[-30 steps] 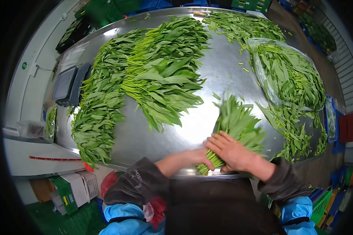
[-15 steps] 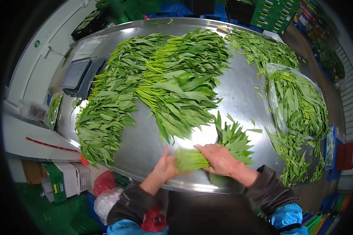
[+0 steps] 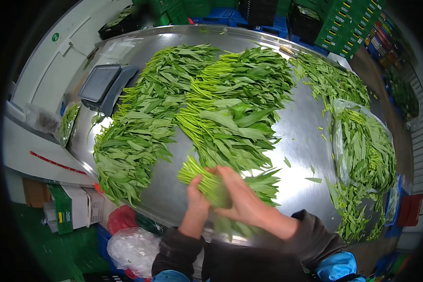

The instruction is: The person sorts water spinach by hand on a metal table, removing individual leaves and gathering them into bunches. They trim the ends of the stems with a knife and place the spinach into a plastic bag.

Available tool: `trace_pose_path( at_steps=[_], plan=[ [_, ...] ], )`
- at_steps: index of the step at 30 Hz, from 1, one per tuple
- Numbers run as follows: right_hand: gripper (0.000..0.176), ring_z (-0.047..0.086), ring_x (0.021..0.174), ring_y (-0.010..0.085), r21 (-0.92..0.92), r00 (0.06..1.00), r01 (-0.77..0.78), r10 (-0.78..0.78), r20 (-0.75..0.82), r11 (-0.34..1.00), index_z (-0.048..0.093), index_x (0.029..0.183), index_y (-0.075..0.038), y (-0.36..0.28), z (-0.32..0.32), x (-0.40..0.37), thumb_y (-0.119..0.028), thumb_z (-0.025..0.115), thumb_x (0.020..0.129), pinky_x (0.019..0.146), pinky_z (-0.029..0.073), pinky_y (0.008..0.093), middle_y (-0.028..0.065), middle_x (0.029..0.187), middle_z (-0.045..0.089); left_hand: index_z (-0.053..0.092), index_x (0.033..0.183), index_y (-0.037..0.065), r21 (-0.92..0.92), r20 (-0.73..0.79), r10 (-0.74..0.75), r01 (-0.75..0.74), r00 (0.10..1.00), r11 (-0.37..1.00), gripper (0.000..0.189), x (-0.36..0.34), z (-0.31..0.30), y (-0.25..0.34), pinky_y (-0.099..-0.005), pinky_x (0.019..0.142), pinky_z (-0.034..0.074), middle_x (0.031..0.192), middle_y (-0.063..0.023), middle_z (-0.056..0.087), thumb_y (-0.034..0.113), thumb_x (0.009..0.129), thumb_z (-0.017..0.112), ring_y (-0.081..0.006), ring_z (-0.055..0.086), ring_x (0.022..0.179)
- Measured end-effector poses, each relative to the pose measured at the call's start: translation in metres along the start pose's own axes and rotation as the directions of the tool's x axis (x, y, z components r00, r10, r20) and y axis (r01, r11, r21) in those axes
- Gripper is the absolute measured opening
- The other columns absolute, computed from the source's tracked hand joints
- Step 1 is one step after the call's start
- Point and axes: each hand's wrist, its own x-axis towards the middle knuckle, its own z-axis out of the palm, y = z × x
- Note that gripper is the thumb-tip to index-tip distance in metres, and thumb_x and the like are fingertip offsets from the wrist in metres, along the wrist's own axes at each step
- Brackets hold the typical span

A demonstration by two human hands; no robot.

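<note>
Near the front edge of the metal table, a bunch of leafy green stems [image 3: 212, 187] is held between both hands. My left hand [image 3: 197, 207] presses its fingers against the near left side of the stems, below their cut ends. My right hand [image 3: 243, 197] wraps round the middle of the bunch, with leaves sticking out to its right. Just beyond the hands lies a large pile of the same greens [image 3: 235, 117], stems pointing left. Another long pile [image 3: 138, 131] lies to the left of it.
A grey scale [image 3: 103, 87] stands at the table's left. On the right are an open clear bag of greens [image 3: 366, 145] and loose leaves [image 3: 331, 75]. A knife-like handle [image 3: 285, 49] lies at the far edge. Green crates [image 3: 348, 26] are stacked behind the table [image 3: 310, 141].
The bunch and both hands have moved up and slightly left, and the stem ends now tilt up to the left. The view has shifted a little.
</note>
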Motion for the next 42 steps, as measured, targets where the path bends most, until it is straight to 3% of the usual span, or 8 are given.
trace_pose_path(
  at_steps=[7, 10, 15, 22, 25, 27, 33, 42],
  plan=[
    [0.053, 0.049, 0.118, 0.0366, 0.092, 0.98, 0.057, -0.038, -0.196, 0.994, 0.049, 0.122, -0.001, 0.011, -0.022, -0.037, -0.006, 0.07, 0.073, 0.098, 0.04, 0.042, 0.0183, 0.123, 0.052, 0.053, 0.12, -0.001, -0.099, -0.027, 0.117, -0.119, 0.993, 0.988, 0.043, 0.078, 0.011, 0.087, -0.0482, 0.101, 0.04, 0.118, -0.0154, 0.059, 0.031, 0.09, 0.056, -0.0339, 0.054, 0.111],
    [0.043, 0.05, 0.115, 0.0354, 0.077, 0.994, -0.098, 0.102, -0.047, 0.992, 0.052, 0.118, -0.003, 0.027, -0.009, -0.05, -0.006, 0.065, 0.077, 0.096, 0.041, 0.0417, 0.0163, 0.121, 0.054, 0.051, 0.125, 0.0, 0.256, -0.246, 0.249, -0.184, 0.937, 0.949, 0.05, 0.113, -0.013, 0.081, -0.046, 0.097, 0.044, 0.12, -0.0134, 0.058, 0.028, 0.086, 0.066, -0.0301, 0.056, 0.109],
    [0.041, 0.049, 0.113, 0.0353, -0.113, 0.977, -0.159, 0.173, 0.124, 0.981, 0.053, 0.118, -0.005, 0.067, -0.002, -0.085, -0.005, 0.06, 0.078, 0.098, 0.039, 0.0422, 0.0167, 0.122, 0.053, 0.051, 0.123, -0.001, 0.252, -0.307, 0.235, -0.159, 0.922, 0.955, 0.051, 0.112, -0.03, 0.076, -0.0422, 0.093, 0.047, 0.119, -0.0143, 0.059, 0.026, 0.084, 0.07, -0.0276, 0.058, 0.106],
    [0.051, 0.04, 0.124, 0.0349, -0.665, 0.919, -0.383, 0.195, -0.342, 0.641, 0.049, 0.123, -0.01, 0.168, -0.073, -0.095, -0.006, 0.062, 0.074, 0.104, 0.028, 0.0563, 0.0165, 0.13, 0.046, 0.051, 0.119, -0.004, 0.436, -0.37, 0.235, -0.055, 0.899, 0.898, 0.043, 0.09, -0.034, 0.073, -0.0414, 0.091, 0.046, 0.116, -0.0155, 0.058, 0.022, 0.088, 0.063, -0.0279, 0.057, 0.104],
    [0.045, 0.038, 0.127, 0.0334, -0.653, 0.859, -0.51, 0.29, -0.423, 0.56, 0.049, 0.125, -0.011, 0.197, -0.093, -0.143, -0.012, 0.061, 0.082, 0.105, 0.026, 0.0547, 0.0123, 0.134, 0.044, 0.038, 0.138, 0.0, 0.524, -0.344, 0.269, -0.054, 0.9, 0.85, 0.063, 0.071, -0.027, 0.066, -0.0401, 0.109, 0.027, 0.143, -0.0193, 0.037, 0.027, 0.088, 0.064, -0.0319, 0.037, 0.13],
    [0.046, 0.038, 0.127, 0.033, -0.654, 0.864, -0.5, 0.276, -0.421, 0.568, 0.049, 0.125, -0.011, 0.194, -0.094, -0.193, -0.01, 0.061, 0.08, 0.106, 0.027, 0.0538, 0.0129, 0.134, 0.044, 0.047, 0.128, -0.001, 0.55, -0.386, 0.294, -0.038, 0.874, 0.834, 0.05, 0.069, -0.049, 0.062, -0.0372, 0.102, 0.035, 0.13, -0.0165, 0.048, 0.025, 0.088, 0.064, -0.0286, 0.046, 0.12],
    [0.056, 0.039, 0.128, 0.0332, -0.599, 0.897, -0.442, 0.308, -0.318, 0.668, 0.05, 0.127, -0.009, 0.152, -0.099, -0.345, -0.001, 0.059, 0.072, 0.105, 0.028, 0.0511, 0.0147, 0.134, 0.045, 0.043, 0.127, -0.003, 0.932, 0.044, 0.775, -0.304, 0.63, 0.195, 0.048, 0.028, -0.064, 0.039, -0.0353, 0.102, 0.035, 0.128, -0.0146, 0.05, 0.006, 0.084, 0.062, -0.0253, 0.047, 0.118],
    [0.021, 0.058, 0.098, 0.0308, -0.247, 0.444, -0.839, 0.349, -0.825, 0.484, 0.062, 0.102, -0.007, 0.112, -0.155, -0.449, -0.01, 0.059, 0.081, 0.089, 0.043, 0.0417, 0.0119, 0.102, 0.063, 0.036, 0.138, -0.001, 0.815, 0.572, 0.349, -0.564, 0.743, -0.134, 0.051, -0.032, 0.032, -0.129, -0.0379, 0.11, 0.025, 0.141, -0.0172, 0.039, 0.005, 0.09, 0.053, -0.0263, 0.036, 0.131]
  ],
)
